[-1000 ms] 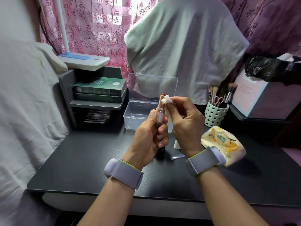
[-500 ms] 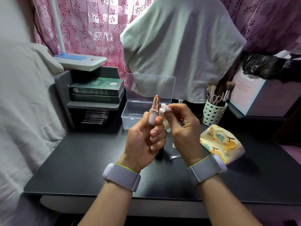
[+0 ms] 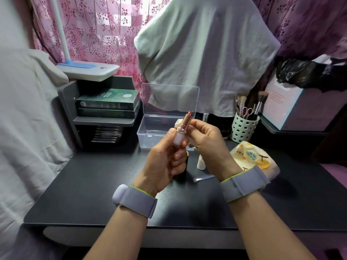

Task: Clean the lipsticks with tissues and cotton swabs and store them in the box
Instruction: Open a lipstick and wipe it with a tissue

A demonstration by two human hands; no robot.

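My left hand (image 3: 165, 158) gripped lipstick (image 3: 183, 128) upright by pale base. My right hand (image 3: 208, 141) pinched tissue (image 3: 178, 123) against gold tube, just behind. Open clear box (image 3: 150, 134) on table (image 3: 93, 184) beyond grip.

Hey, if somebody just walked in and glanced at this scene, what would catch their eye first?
Probably the open lipstick at centre, gripped by the left hand while the right hand presses a white tissue against it. Just behind stands the clear plastic box with its lid up, and farther back a pale cloth hangs before the pink flowered curtain.
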